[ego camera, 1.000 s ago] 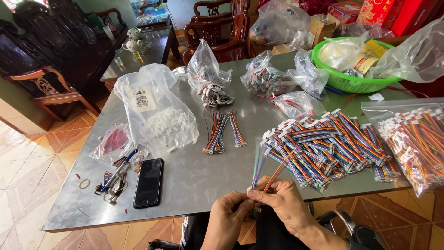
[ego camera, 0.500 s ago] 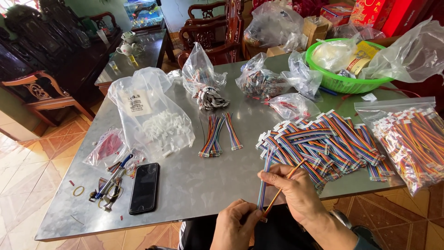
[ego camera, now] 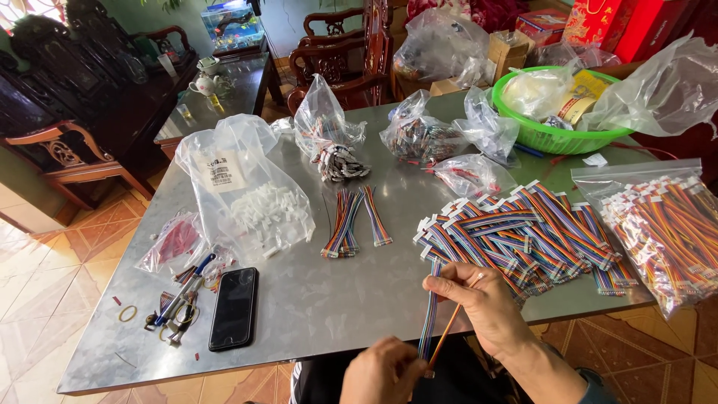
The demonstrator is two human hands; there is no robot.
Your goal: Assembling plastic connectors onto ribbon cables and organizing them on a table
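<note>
1. Bottom centre of frame: the left hand (ego camera: 385, 372) pinches the lower end of a flat multicoloured ribbon cable (ego camera: 428, 318); fingers closed on it, and the exact contact is partly hidden.
2. Just above and to the right: the right hand (ego camera: 482, 303) is closed around the same cable's upper part, thumb and fingers clamping it, with a thin orange strand (ego camera: 447, 333) running beside it.
3. The cable sits at lower centre, over the near edge of the steel table (ego camera: 329, 299). Its long axis runs nearly vertical in the frame, leaning slightly right at the top; the upper end points toward the heap of finished rainbow cables with white connectors (ego camera: 516, 232).
4. Judgement: good handling means keeping the strip flat and taut between both hands, without twisting.
5. Lower left: a black smartphone (ego camera: 234, 307) lies face up, blue-handled tools (ego camera: 179, 295) beside it.
6. Centre: a small bundle of loose rainbow cables (ego camera: 351, 221).
7. Upper right: a green plastic basket (ego camera: 557, 131).
</note>
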